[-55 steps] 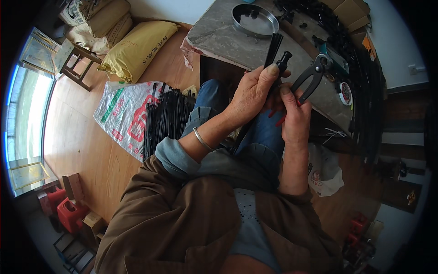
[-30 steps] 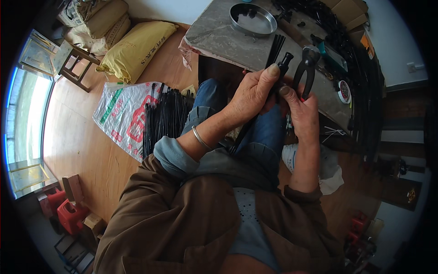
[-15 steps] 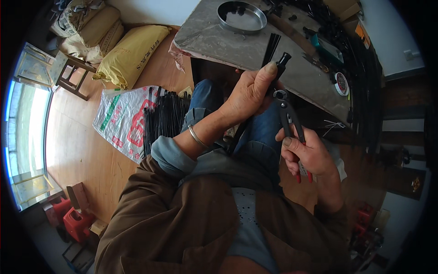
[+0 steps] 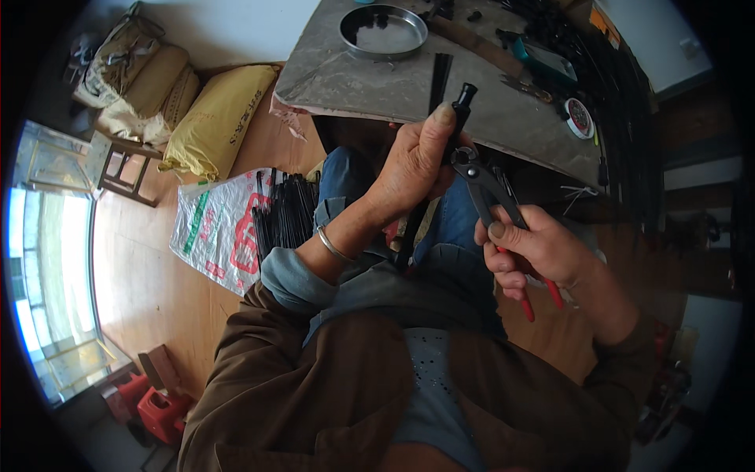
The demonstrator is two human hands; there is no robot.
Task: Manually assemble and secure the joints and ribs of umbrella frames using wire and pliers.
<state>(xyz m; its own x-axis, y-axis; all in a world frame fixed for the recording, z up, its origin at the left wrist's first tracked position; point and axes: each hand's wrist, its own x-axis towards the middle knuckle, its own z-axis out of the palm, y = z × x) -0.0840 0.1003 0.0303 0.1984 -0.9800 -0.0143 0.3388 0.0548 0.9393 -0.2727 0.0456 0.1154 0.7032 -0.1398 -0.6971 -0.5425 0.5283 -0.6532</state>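
Note:
My left hand [image 4: 417, 161] is closed around a black umbrella frame [image 4: 465, 98], thumb pressed along its side. Its ringed tip points up and away, with a bundle of thin flat black ribs [image 4: 440, 79] rising beside it. Lower down, the dark frame runs between my knees. My right hand [image 4: 527, 248] grips red-handled end-cutting pincers [image 4: 481, 185]. Their rounded jaws are close to the frame, just below my left fingers; whether they touch it I cannot tell. The handles are spread apart in my palm.
Ahead stands a stone-topped table [image 4: 314, 75] with a round metal tray [image 4: 384, 55], a teal box [image 4: 543, 63], a small round tin [image 4: 579, 118] and black parts. Black ribs [image 4: 287, 212] lie on a white plastic sack [image 4: 216, 228] to the left, near a yellow sack [image 4: 216, 122].
The pincers have come up and left, their jaws nearer the frame, and their handles are spread wider. The whole view has shifted slightly.

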